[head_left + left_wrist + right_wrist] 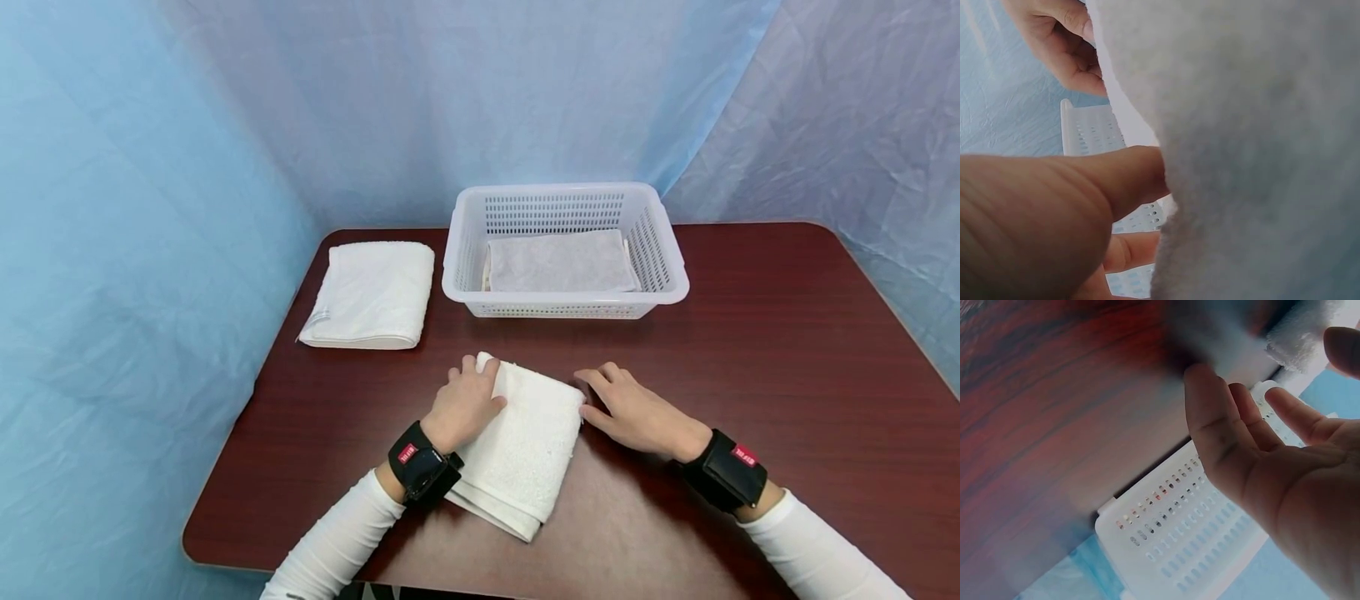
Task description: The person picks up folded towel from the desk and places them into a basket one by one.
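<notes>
A folded white towel (525, 442) lies at a slant on the table near its front edge. My left hand (467, 404) rests at its upper left side, the thumb and a fingertip touching the cloth. Close up in the left wrist view, the towel (1260, 150) hides the tips of the left hand's thumb and a finger (1132, 250). At the towel's upper right corner is my right hand (637, 412), thumb and fingers apart and gently bent. Nothing shows between the right hand's fingers (1210, 419) in the right wrist view.
Behind the towel stands a white perforated plastic basket (566, 307) with a folded greyish cloth (558, 262) inside. Another folded white towel (371, 292) lies at the back left of the dark red-brown table (787, 350). Blue sheeting (375, 108) hangs behind the table and along its left side.
</notes>
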`<action>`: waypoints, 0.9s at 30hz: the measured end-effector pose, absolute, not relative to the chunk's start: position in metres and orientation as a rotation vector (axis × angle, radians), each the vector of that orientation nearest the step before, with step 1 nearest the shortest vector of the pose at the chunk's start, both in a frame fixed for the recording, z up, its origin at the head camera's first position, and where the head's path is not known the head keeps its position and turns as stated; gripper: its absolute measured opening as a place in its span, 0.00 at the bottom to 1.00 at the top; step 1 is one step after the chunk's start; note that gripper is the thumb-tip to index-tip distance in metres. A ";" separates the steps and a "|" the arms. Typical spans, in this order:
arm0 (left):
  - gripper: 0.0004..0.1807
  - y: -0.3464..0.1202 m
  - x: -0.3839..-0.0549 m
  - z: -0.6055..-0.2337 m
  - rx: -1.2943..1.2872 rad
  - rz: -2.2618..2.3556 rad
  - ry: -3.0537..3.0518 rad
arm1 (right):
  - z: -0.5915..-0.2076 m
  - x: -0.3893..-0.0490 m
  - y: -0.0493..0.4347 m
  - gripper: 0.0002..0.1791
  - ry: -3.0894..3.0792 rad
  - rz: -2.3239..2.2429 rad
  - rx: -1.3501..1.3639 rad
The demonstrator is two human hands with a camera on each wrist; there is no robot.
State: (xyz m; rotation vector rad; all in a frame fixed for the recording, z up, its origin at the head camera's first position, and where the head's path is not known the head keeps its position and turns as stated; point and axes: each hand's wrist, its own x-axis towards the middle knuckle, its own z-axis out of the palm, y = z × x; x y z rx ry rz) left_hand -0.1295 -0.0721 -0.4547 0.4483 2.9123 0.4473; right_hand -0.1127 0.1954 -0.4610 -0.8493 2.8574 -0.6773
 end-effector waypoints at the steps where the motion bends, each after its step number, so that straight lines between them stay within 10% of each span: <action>1: 0.29 -0.072 -0.130 -0.454 0.445 0.447 2.911 | -0.461 -0.112 0.195 0.24 2.855 -0.680 -0.849; 27: 0.33 -0.076 -0.129 -0.447 0.427 0.299 2.877 | -0.464 -0.102 0.182 0.29 2.735 -0.825 -0.767</action>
